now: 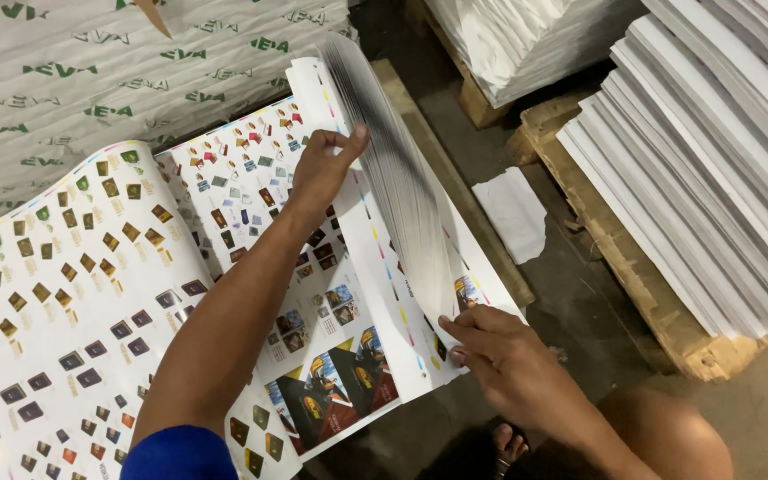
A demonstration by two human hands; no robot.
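Note:
A thick stack of large printed sheets (251, 213), covered in small coloured pictures, lies in front of me. Its right edge (393, 178) is lifted and fanned, the sheets blurred. My left hand (324, 167) reaches across the print and pinches the raised sheets near their top between thumb and fingers. My right hand (500, 342) grips the lower corner of the same fanned edge, fingers pressed on the sheets. Another curved printed sheet (73, 293) lies at the left.
A wrapped pallet load (135, 62) with green print stands at the back. White paper stacks (713, 151) on a wooden pallet (633, 267) fill the right. More paper (517, 36) stands at the top. A loose white scrap (513, 213) lies on the floor. My knee (668, 436) is low right.

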